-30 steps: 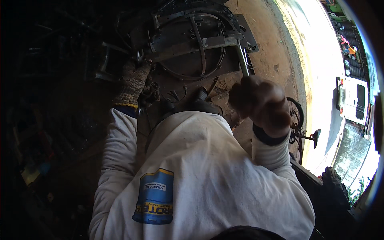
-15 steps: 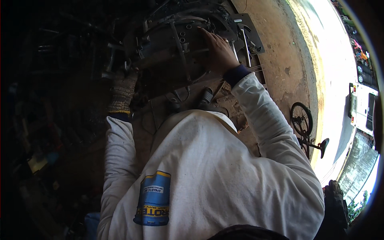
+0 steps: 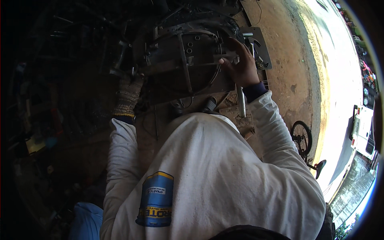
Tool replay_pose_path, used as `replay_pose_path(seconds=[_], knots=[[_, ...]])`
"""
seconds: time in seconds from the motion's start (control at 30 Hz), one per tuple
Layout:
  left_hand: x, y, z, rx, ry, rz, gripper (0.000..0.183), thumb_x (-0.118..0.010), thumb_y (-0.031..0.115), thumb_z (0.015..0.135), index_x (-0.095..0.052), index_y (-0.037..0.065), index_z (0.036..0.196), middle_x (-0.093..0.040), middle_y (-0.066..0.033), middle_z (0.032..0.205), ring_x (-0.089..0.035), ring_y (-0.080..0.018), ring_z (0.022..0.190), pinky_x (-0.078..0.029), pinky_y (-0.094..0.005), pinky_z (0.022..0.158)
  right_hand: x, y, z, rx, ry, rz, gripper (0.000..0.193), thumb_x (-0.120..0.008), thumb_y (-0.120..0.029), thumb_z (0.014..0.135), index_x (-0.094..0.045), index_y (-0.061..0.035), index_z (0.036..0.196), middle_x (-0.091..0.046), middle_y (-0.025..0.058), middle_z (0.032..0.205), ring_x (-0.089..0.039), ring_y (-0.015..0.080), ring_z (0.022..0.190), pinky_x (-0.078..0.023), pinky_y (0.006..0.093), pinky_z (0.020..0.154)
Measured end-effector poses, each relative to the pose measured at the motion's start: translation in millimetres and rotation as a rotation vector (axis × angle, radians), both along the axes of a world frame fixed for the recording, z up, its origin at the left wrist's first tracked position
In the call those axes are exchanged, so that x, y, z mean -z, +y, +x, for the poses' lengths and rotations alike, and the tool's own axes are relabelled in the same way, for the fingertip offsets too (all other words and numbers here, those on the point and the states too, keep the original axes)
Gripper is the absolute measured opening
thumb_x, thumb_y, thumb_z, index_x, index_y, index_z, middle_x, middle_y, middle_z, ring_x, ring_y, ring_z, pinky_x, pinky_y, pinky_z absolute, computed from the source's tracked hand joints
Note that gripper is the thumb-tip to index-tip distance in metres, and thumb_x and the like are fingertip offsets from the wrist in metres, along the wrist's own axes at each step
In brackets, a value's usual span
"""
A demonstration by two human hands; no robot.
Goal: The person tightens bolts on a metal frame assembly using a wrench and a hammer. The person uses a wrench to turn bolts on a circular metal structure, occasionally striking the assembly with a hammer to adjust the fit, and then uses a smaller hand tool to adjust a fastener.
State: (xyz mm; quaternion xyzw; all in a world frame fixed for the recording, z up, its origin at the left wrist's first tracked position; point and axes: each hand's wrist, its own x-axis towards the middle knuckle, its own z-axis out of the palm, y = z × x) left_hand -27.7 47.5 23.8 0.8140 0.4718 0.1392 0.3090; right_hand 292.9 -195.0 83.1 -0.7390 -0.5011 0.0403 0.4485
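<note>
Dark metal made a big round frame (image 3: pixel 185 52) that lay between the two hands. A long flat bar (image 3: pixel 164 67) crossed it. The bare right hand (image 3: pixel 243 67) was spread at the bar's right end, thumb apart. The gloved left hand (image 3: pixel 129 90) was by the left end, too dark to tell its grip. A hammer (image 3: pixel 249 35) lay near the right hand.

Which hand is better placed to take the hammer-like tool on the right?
Likely right: the bare right hand is beside the hammer-like tool; the gloved left hand is away, left of the round metal frame.
</note>
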Motion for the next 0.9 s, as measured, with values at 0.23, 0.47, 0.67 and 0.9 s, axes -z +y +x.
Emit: replay_pose_path(seconds=[0.23, 0.47, 0.67, 0.9], knots=[[-6, -5, 0, 0.021, -0.084, -0.025, 0.047, -0.071, 0.033, 0.09, -0.061, 0.005, 0.126, -0.066, -0.0105, 0.118, -0.062, -0.0236, 0.107, -0.047, -0.0373, 0.095, 2, -4, 17, 0.203, 0.146, -0.067, 0.03, -0.073, -0.021, 0.085, -0.067, -0.0019, 0.107, -0.069, 0.013, 0.097, -0.068, 0.0293, 0.09, -0.053, 0.0369, 0.079], [3, -4, 1, 0.058, -0.193, -0.03, 0.037, -0.067, 0.033, 0.091, -0.065, 0.007, 0.116, -0.066, -0.0156, 0.107, -0.063, -0.0326, 0.097, -0.049, -0.0428, 0.085, -20, 32, 21, 0.056, 0.028, -0.096, 0.027, -0.07, -0.022, 0.09, -0.068, -0.0037, 0.11, -0.071, 0.0096, 0.094, -0.067, 0.0179, 0.087, -0.051, 0.0323, 0.078], [-30, 5, -20, 0.059, -0.406, -0.158, 0.038, -0.068, 0.031, 0.091, -0.063, 0.004, 0.116, -0.066, -0.0136, 0.104, -0.065, -0.0246, 0.092, -0.054, -0.0344, 0.081, -59, 31, -46, 0.059, 0.167, 0.089, 0.026, -0.071, -0.022, 0.089, -0.068, -0.001, 0.104, -0.068, 0.0159, 0.092, -0.068, 0.0309, 0.082, -0.054, 0.0362, 0.072], [-137, 11, 17, 0.124, -1.097, -1.01, 0.045, -0.07, 0.031, 0.09, -0.059, -0.002, 0.117, -0.064, -0.0151, 0.097, -0.063, -0.0185, 0.056, -0.055, -0.0327, 0.048, -72, 35, -98, -0.464, 0.322, -0.05, 0.036, -0.075, -0.023, 0.086, -0.064, 0.0002, 0.111, -0.066, 0.0169, 0.096, -0.068, 0.0298, 0.077, -0.056, 0.0373, 0.068]])
